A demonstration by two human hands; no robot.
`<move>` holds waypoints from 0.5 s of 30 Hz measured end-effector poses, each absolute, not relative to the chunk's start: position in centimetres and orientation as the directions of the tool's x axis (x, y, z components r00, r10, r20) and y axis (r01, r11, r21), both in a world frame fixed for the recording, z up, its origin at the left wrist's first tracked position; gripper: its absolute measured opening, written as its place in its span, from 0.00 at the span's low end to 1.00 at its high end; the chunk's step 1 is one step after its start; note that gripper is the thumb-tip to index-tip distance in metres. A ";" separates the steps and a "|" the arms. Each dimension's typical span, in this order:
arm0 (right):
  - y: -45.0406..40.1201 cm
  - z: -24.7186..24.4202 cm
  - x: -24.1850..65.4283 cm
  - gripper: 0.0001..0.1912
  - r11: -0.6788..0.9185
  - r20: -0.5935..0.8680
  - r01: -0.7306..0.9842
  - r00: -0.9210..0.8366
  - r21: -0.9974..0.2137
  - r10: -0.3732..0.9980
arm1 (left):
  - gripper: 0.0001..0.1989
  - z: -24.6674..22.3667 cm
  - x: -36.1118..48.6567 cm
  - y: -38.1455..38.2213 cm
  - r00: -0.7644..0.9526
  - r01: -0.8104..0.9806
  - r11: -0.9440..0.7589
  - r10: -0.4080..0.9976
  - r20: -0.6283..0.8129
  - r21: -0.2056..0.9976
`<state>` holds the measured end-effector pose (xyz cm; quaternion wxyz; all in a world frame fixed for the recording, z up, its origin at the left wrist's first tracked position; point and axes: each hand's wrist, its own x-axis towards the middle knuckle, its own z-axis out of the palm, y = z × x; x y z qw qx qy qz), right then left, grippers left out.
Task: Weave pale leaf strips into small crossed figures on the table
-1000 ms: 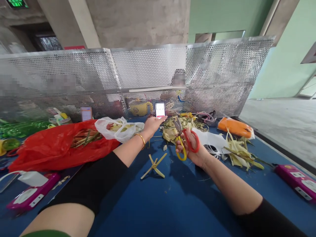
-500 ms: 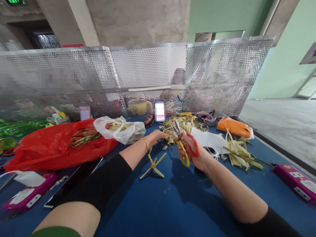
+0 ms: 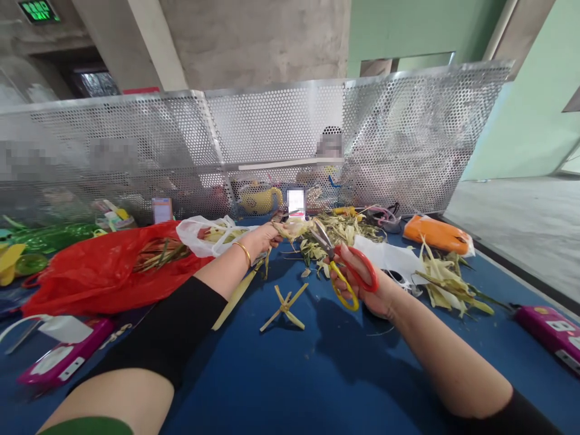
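Pinched in my left hand (image 3: 261,240) is a dried, pale husk-like leaf (image 3: 296,228), lifted over the table. A long pale strip (image 3: 233,302) hangs below that hand, partly behind the forearm; whether it is held too, I cannot tell. My right hand (image 3: 378,296) grips scissors (image 3: 365,269) with one red and one yellow handle. Their blades are parted and point toward the leaf's right end. On the blue table below lies a small star-shaped piece of crossed strips (image 3: 284,307). Behind the scissors spreads a heap of dried leaves and scraps (image 3: 351,229).
Left stand a red plastic bag (image 3: 95,266) and a white plastic bag (image 3: 194,235), both with dried strips. A lit phone (image 3: 296,202) leans at the back before a perforated metal screen (image 3: 276,121). Right lie an orange packet (image 3: 437,234), more husks (image 3: 441,278) and a purple power strip (image 3: 550,335).
My left hand has risen from the heap and moved left, bringing the leaf up with it. The long strip has come into view. The scissors stay in my right hand, near the same spot.
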<state>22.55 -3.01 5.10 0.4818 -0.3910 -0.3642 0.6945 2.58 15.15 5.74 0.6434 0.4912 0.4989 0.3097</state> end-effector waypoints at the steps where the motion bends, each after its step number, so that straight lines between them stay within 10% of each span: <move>1: -3.1 5.1 22.5 0.19 -0.293 -0.202 -0.383 -0.261 -0.876 0.944 | 0.10 5.8 2.4 15.2 0.308 0.078 0.327 0.891 -0.335 0.942; 15: -2.5 4.4 21.6 0.23 -0.321 -0.203 -0.474 -0.284 -0.820 0.937 | 0.13 5.2 4.2 11.8 0.439 0.026 0.326 0.846 -0.304 0.945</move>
